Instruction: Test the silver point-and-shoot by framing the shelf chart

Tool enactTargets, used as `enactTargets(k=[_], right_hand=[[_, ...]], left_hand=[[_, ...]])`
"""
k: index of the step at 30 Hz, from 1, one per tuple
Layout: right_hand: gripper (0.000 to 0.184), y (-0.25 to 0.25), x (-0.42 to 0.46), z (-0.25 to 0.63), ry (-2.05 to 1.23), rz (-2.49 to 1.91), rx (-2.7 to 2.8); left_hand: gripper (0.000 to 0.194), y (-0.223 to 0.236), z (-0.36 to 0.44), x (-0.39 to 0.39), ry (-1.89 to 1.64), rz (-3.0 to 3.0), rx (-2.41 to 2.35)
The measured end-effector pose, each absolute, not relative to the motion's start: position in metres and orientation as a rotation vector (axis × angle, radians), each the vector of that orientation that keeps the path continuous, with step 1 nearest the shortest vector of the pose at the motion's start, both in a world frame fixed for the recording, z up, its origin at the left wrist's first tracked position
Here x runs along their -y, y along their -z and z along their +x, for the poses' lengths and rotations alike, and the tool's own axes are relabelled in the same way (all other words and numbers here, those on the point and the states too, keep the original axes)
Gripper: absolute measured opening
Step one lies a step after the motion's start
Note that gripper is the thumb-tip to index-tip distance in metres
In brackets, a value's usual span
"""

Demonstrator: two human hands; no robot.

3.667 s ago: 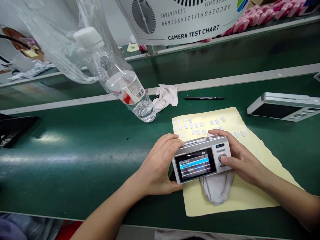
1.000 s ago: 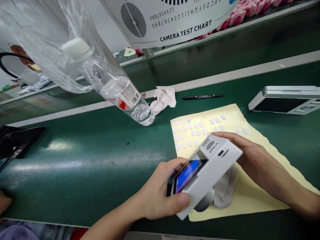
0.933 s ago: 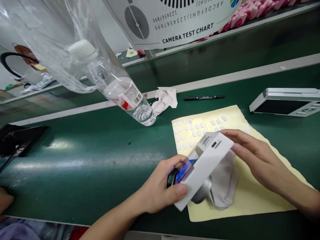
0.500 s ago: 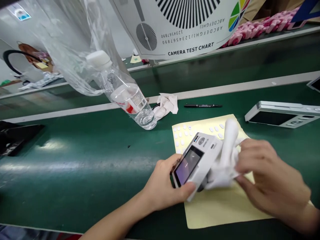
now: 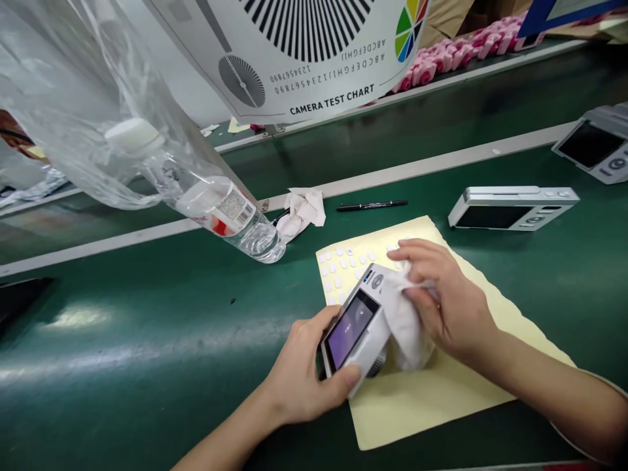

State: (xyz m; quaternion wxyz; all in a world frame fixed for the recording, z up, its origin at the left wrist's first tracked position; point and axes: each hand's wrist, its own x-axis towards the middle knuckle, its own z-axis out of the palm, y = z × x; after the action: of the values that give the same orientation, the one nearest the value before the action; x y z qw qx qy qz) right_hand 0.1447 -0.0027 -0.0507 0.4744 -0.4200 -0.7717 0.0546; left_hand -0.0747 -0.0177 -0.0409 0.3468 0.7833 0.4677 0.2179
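My left hand (image 5: 307, 373) grips a silver compact camera (image 5: 360, 327), tilted with its lit purple screen toward me and its lens hidden beneath. My right hand (image 5: 441, 294) is shut on a pale grey cloth (image 5: 405, 324), pressing it against the camera's top end. The camera and cloth are held just above a wavy-edged pale yellow sheet (image 5: 422, 399). Rows of small white pads (image 5: 338, 268) lie on the sheet's far part, next to the camera. Some pads are hidden behind my right hand.
Two more silver cameras (image 5: 513, 208) (image 5: 596, 147) lie on the green bench to the right. Farther back are a black marker (image 5: 371, 205), a crumpled white cloth (image 5: 301, 214) and a water bottle in a clear bag (image 5: 220, 212). A camera test chart (image 5: 294, 59) hangs above.
My right hand has lifted the grey cloth off the sheet and now presses it to the camera. The left hand has turned the camera, and its screen has changed from bright blue to purple.
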Motion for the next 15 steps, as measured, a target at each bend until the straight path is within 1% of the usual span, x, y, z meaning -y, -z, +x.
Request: enactTargets(k=[4, 6, 8, 9, 11, 13, 15], right_hand=[[0.011, 0.056, -0.017, 0.160, -0.222, -1.284, 1.774], [0.015, 0.055, -0.017, 0.164, -0.229, -1.292, 1.730], [0.022, 0.052, -0.009, 0.165, -0.309, -1.218, 1.690], [0.024, 0.050, -0.004, 0.165, -0.417, -1.177, 1.689], [0.030, 0.047, 0.005, 0.165, -0.756, -1.153, 1.711], [0.040, 0.045, 0.011, 0.165, -1.116, -1.184, 1.694], [0.049, 0.045, 0.012, 0.165, -1.353, -1.213, 1.592]], left_hand=[[0.067, 0.036, -0.081, 0.014, -0.583, 2.029, -1.110], [0.067, 0.036, -0.083, 0.013, -0.631, 2.054, -1.080], [0.061, 0.039, -0.085, 0.013, -0.665, 2.105, -1.070], [0.059, 0.040, -0.086, 0.012, -0.670, 2.131, -1.069], [0.057, 0.042, -0.087, 0.013, -0.641, 2.174, -1.090], [0.056, 0.041, -0.087, 0.015, -0.606, 2.217, -1.170], [0.058, 0.037, -0.086, 0.017, -0.598, 2.226, -1.256]])
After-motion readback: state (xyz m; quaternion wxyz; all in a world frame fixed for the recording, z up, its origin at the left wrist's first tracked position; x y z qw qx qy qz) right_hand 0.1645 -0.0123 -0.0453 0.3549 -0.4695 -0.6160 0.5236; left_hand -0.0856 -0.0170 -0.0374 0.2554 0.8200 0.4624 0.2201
